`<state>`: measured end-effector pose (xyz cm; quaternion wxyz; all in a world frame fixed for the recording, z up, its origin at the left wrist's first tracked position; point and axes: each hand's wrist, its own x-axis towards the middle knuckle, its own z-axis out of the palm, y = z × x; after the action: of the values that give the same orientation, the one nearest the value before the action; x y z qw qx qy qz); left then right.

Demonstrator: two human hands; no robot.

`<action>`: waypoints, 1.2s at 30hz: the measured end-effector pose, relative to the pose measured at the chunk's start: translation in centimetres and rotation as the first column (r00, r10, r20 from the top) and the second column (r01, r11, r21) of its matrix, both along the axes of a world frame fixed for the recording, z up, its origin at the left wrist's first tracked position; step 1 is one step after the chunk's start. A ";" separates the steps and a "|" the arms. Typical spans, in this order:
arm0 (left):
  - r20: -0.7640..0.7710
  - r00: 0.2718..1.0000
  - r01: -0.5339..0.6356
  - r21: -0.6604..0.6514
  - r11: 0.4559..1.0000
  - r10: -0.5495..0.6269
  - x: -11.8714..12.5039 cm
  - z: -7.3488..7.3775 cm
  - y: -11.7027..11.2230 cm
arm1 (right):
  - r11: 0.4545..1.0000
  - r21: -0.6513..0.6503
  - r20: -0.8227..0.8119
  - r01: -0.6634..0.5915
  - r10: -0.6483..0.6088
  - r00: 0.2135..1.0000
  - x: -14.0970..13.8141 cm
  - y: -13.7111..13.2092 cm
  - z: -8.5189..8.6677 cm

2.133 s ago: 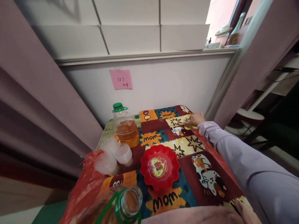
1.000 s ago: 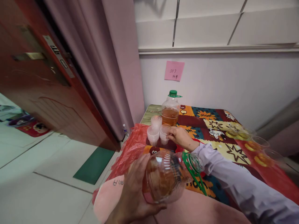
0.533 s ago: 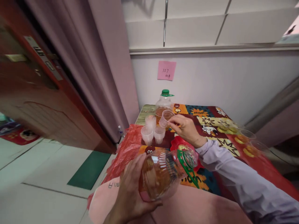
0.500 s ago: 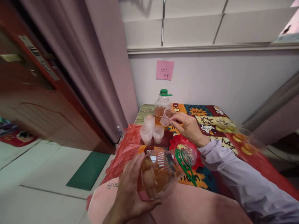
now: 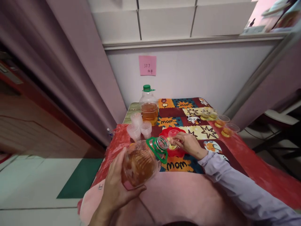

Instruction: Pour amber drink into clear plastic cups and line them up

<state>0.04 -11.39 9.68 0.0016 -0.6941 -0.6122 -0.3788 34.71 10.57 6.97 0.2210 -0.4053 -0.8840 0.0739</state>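
Head cam | left fingers point(image 5: 119, 161) gripping juice jug point(image 5: 139, 164), tipped right, mouth point(image 5: 165, 143) just beside plastic cup point(image 5: 173, 134) right fingers point(image 5: 180, 137) pinch | toward surface point(image 5: 133, 110) front edge, lol close

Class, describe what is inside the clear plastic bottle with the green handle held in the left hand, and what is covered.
Amber liquid is visible through the wall of the clear plastic bottle. The left hand covers part of the bottle's base end, hiding what lies behind.

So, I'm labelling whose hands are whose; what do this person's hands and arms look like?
Both are gloveless. The right hand emerges from a long, creased, pale lavender sleeve ending at the wrist; by the left hand, no sleeve shows within the picture.
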 end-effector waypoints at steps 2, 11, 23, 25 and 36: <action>0.017 1.000 0.008 -0.025 1.000 -0.008 0.0 0.3 0.1 | 0.999 0.030 -0.080 0.021 -0.019 0.997 0.7 -0.4 1.4; 0.082 0.996 -0.017 -0.011 1.000 0.018 0.8 1.1 1.6 | 0.871 -0.169 -0.209 0.460 -0.488 0.847 14.2 -10.4 5.2; 0.068 0.998 0.010 -0.016 1.000 -0.008 1.6 1.8 2.3 | 0.576 -0.207 0.095 0.790 -0.792 0.603 19.3 -21.9 -5.8; 0.080 0.996 0.038 -0.013 0.999 -0.037 1.6 1.6 2.4 | 0.578 -0.175 0.106 0.797 -0.794 0.599 19.1 -21.9 -6.2; 0.061 0.998 0.034 0.012 0.999 -0.034 1.2 0.9 2.3 | 0.557 -0.191 -0.016 0.808 -0.825 0.565 19.4 -20.5 -5.8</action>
<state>1.24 -9.09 10.53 -0.0199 -0.6924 -0.5980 -0.4032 54.09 -9.91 1.17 0.2420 -0.7809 -0.5732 0.0554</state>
